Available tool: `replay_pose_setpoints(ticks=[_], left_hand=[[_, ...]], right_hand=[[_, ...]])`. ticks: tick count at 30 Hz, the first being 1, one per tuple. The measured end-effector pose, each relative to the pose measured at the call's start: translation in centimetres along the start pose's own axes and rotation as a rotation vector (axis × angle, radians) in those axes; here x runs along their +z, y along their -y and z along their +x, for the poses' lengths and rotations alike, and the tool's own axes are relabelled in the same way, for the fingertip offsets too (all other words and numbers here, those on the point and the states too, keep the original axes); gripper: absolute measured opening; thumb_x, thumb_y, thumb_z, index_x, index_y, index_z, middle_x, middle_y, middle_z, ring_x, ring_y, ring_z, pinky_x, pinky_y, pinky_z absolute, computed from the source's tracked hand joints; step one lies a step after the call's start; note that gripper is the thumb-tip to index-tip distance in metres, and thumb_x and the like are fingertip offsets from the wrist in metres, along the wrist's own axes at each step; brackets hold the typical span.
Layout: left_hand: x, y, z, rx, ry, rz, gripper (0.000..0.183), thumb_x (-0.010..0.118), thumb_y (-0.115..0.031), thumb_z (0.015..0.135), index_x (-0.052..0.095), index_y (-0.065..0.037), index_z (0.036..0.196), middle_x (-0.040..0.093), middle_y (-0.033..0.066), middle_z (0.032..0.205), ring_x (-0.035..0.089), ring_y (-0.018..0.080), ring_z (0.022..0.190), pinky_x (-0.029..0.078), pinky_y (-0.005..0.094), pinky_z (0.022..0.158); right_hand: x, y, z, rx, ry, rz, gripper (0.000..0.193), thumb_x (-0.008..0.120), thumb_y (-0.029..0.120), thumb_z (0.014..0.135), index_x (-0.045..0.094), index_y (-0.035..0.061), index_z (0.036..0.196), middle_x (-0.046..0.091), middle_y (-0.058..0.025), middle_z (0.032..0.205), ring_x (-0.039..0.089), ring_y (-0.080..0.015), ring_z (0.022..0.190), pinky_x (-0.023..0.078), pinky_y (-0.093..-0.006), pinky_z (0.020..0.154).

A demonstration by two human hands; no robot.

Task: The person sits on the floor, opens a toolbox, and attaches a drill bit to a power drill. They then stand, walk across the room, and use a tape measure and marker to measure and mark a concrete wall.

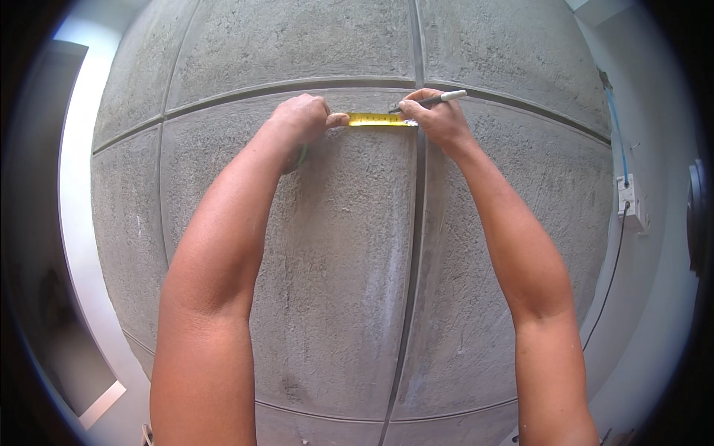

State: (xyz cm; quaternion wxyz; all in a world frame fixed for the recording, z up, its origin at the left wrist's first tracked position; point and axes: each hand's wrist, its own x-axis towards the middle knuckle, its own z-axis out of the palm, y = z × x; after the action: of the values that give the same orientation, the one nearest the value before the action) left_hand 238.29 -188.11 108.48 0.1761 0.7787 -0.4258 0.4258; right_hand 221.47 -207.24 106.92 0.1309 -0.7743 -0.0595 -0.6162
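Observation:
A yellow tape measure is stretched level across a rough grey wall panel, just under a horizontal groove. My left hand is closed round its case, which is mostly hidden; a bit of green shows below the palm. The metal end of the blade lies by the vertical groove. Beside that end, my right hand pinches a dark marker with a light grey end. Its tip points left, close above the blade; I cannot tell whether it touches the wall.
Grooves divide the wall into large panels. At the right, a white socket box carries a blue cable from above and a black cord hanging down. A white-framed opening stands at the left.

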Motion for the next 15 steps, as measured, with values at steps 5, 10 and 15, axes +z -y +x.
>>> replay_pose_setpoints(ticks=[5, 10, 15], left_hand=[[0.4, 0.0, 0.3, 0.041, -0.033, 0.003, 0.066, 0.055, -0.066, 0.095, 0.079, -0.005, 0.088, 0.07, 0.0152, 0.073, 0.069, 0.0253, 0.069, 0.054, 0.0438, 0.068], [1.2, 1.1, 0.2, 0.148, -0.124, 0.059, 0.064, 0.056, -0.064, 0.096, 0.078, -0.004, 0.086, 0.068, 0.0176, 0.07, 0.068, 0.028, 0.067, 0.053, 0.0462, 0.068], [1.6, 3.0, -0.7, 0.247, -0.24, 0.131, 0.06, 0.055, -0.055, 0.101, 0.07, -0.005, 0.072, 0.062, 0.0168, 0.063, 0.062, 0.0265, 0.06, 0.052, 0.0472, 0.064]], right_hand=[[-1.2, 0.4, -1.1, 0.019, -0.094, 0.079, 0.027, 0.066, 0.025, 0.09, 0.074, 0.0024, 0.102, 0.075, -0.0104, 0.089, 0.069, -0.0186, 0.084, 0.054, -0.0358, 0.081], [-4.3, 2.7, -10.0, -0.076, -0.063, 0.32, 0.022, 0.064, 0.024, 0.095, 0.071, 0.0034, 0.094, 0.071, -0.0082, 0.082, 0.061, -0.0127, 0.072, 0.051, -0.0302, 0.068], [-3.0, 2.8, -27.2, 0.048, 0.155, 0.505, 0.01, 0.068, 0.01, 0.094, 0.071, 0.0017, 0.089, 0.072, -0.0099, 0.083, 0.07, -0.0174, 0.079, 0.059, -0.034, 0.072]])
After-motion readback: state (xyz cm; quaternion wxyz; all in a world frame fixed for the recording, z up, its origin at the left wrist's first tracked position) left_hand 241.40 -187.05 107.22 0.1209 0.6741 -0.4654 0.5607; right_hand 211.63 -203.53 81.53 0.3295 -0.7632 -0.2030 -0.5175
